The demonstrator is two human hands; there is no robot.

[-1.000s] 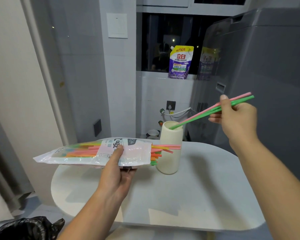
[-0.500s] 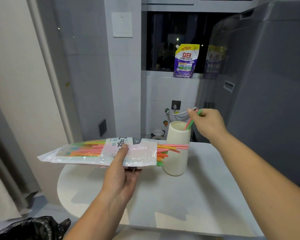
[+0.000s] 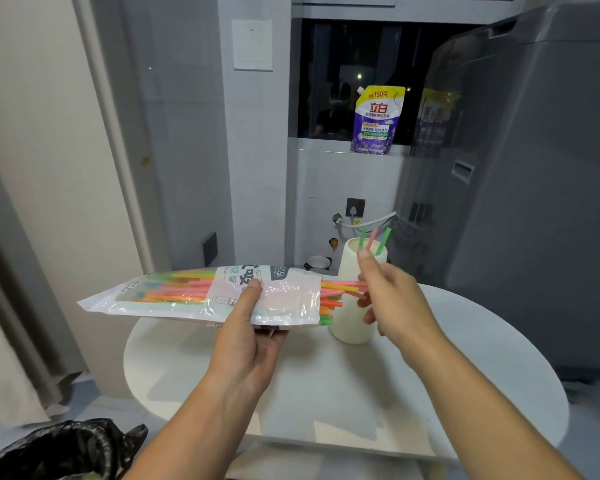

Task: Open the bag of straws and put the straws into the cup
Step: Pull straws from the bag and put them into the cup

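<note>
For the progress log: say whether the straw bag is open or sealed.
Open: coloured straws poke out of the bag beside the cup.

The left hand (image 3: pixel 246 341) grips a clear plastic bag of coloured straws (image 3: pixel 174 292) level above the round white table (image 3: pixel 430 393). The right hand (image 3: pixel 395 303) reaches the protruding straw ends (image 3: pixel 336 289), with its grasp unclear. Three straws (image 3: pixel 373 237) stand in the tall cream cup (image 3: pixel 349 327).

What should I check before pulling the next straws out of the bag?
1. The bag of straws is held level by the left hand: ok.
2. The straw ends stick out of its open mouth: ok.
3. The cup stands upright on the table: ok.
4. The three straws stand inside the cup: ok.
5. The right hand pinches a straw: cannot tell.
</note>
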